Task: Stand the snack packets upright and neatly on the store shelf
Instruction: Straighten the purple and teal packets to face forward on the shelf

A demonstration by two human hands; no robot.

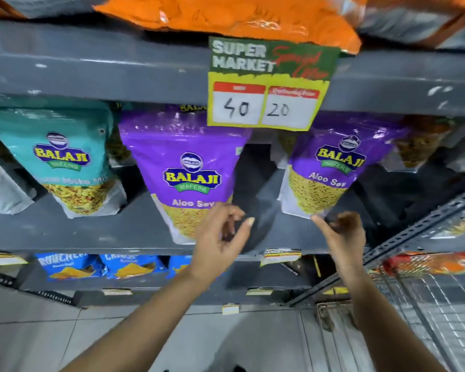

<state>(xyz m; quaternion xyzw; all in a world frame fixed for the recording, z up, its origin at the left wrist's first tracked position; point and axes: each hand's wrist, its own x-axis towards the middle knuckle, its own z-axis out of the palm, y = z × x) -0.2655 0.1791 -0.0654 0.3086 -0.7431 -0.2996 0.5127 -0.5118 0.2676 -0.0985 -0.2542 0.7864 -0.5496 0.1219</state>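
- Two bare hands reach up; the left hand (pixel 220 232) and right hand (pixel 342 233) each have a loose, empty grip.
- Both purple Aloo Sev packets (pixel 188 167) (pixel 330 167) stand just past them on the grey shelf (pixel 91 226).
- Farther up hangs a price sign (pixel 266 84).

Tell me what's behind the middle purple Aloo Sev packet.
Above the middle purple packet, the top of another packet with yellow Balaji lettering pokes up behind it. The front packet covers the rest of it, so its flavour and how many more follow cannot be seen.
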